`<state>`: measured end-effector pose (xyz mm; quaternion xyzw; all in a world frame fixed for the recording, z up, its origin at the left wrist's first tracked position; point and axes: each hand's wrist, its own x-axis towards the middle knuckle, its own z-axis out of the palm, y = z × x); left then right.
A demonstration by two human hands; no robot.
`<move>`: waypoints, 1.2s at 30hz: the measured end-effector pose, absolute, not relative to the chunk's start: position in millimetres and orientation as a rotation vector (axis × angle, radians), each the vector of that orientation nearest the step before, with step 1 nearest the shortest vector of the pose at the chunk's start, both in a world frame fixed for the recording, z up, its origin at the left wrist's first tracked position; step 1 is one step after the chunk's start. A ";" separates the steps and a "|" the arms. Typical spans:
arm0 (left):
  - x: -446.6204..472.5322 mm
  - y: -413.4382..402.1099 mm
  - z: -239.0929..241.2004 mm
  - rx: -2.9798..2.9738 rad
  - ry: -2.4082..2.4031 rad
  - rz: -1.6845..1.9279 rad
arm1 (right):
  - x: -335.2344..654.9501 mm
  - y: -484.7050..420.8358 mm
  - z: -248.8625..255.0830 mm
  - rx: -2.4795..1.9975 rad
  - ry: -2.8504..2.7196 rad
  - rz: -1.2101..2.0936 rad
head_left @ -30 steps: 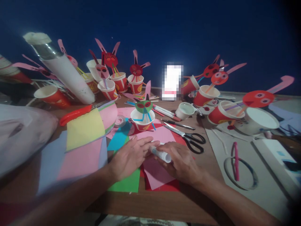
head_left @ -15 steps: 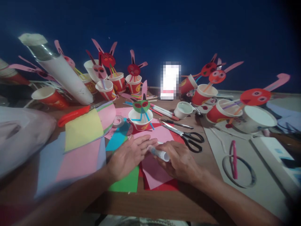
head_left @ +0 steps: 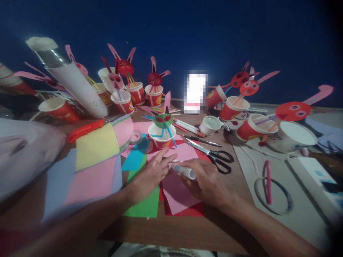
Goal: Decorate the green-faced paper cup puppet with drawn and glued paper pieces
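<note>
My right hand [head_left: 205, 178] is closed around a small white translucent glue tube [head_left: 186, 170], its narrower end turned toward my left fingers. My left hand [head_left: 154, 173] has its fingers stretched out and spread, close to the tip of the tube. A small dark-and-white bit shows by its fingertips, too small to make out. Beneath the hands lie a pink sheet [head_left: 179, 196], a red sheet [head_left: 198, 210] and a green sheet [head_left: 144, 203]. Just beyond stands a paper cup [head_left: 162, 141] with a green paper face [head_left: 163, 121] on blue straws.
Black-handled scissors [head_left: 214, 157] and a pen [head_left: 202, 140] lie right of the sheets. Several red cups with paper faces line the back. A yellow sheet [head_left: 96, 146], a red-handled cutter [head_left: 85, 131] and a white plastic bag [head_left: 29, 153] are left. A small white cup [head_left: 210, 125] stands behind the scissors.
My left hand has turned, its fingers now more raised and spread. The glue tube and my right hand have shifted slightly right, as has the whole view.
</note>
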<state>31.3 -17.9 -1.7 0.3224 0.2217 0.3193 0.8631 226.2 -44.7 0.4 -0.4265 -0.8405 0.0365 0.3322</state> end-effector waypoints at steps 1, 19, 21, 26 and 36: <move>30.8 -18.5 -2.5 0.721 0.468 0.676 | 225.9 -44.8 0.6 -1.106 -2.192 0.093; 24.4 -28.7 13.3 1.451 0.495 0.588 | 220.6 -45.2 6.3 -1.145 -2.136 0.276; 24.1 -28.8 11.5 1.499 0.502 0.574 | 220.8 -45.4 4.8 -1.138 -2.141 0.291; 25.8 -29.7 8.9 1.493 0.497 0.584 | 220.0 -45.8 3.4 -1.108 -2.150 0.309; 30.0 -23.6 17.0 1.312 0.501 0.611 | 219.9 -49.0 0.6 -1.129 -2.216 0.144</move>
